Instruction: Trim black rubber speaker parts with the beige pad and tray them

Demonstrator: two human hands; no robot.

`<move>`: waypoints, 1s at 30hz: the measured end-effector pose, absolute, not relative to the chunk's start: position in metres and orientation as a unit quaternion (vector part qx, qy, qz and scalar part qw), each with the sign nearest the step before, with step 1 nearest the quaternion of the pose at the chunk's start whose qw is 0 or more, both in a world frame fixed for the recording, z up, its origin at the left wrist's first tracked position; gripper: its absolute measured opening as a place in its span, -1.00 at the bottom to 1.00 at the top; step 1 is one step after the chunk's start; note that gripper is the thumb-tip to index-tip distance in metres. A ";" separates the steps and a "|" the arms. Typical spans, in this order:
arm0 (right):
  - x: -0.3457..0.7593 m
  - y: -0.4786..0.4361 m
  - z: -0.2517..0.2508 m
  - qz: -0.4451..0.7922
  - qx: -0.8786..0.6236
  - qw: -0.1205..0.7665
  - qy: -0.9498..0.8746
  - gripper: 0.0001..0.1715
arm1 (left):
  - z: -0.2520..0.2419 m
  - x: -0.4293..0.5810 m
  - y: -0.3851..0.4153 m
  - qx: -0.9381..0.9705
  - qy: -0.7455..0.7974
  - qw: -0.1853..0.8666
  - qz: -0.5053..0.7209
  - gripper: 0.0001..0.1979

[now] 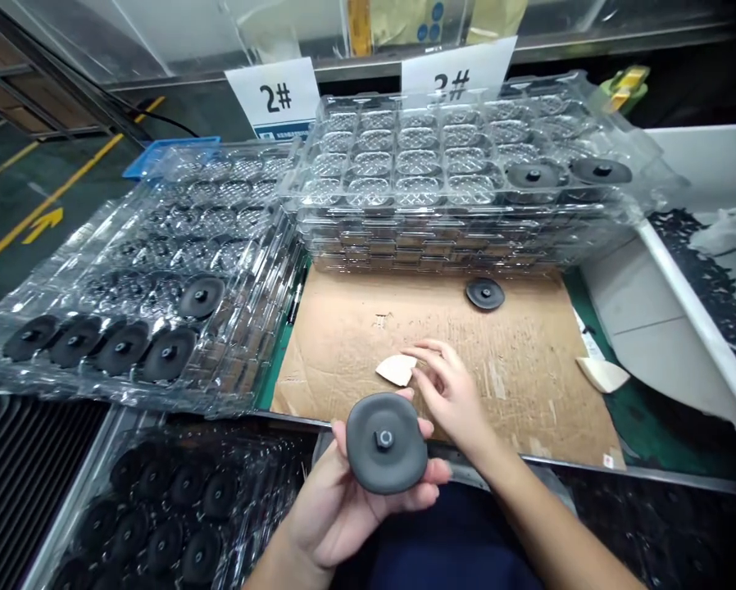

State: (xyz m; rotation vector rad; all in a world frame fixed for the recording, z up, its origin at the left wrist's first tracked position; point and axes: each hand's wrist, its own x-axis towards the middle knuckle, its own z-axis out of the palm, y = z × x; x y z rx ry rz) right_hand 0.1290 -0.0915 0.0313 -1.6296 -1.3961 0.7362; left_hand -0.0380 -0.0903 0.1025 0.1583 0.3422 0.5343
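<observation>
My left hand is low in view, palm up, holding a dark grey rubbery disc with a short central stud. My right hand is curled just above that disc, over a cardboard sheet. Its fingertips are next to a cream wedge-shaped scrap lying on the cardboard. A second cream scrap lies by the sheet's right edge. Another dark disc sits on the cardboard, beyond my right hand.
Stacked clear blister trays stand behind the cardboard, with dark discs in some pockets. More trays lie at left and bottom left. Paper signs 2# and 3# stand behind. A white-rimmed bin with black scraps is at right.
</observation>
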 end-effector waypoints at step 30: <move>0.130 -0.163 0.096 0.367 -0.470 0.453 -0.663 -0.38 | 0.099 -0.057 -0.119 0.543 0.463 0.638 0.290 -0.56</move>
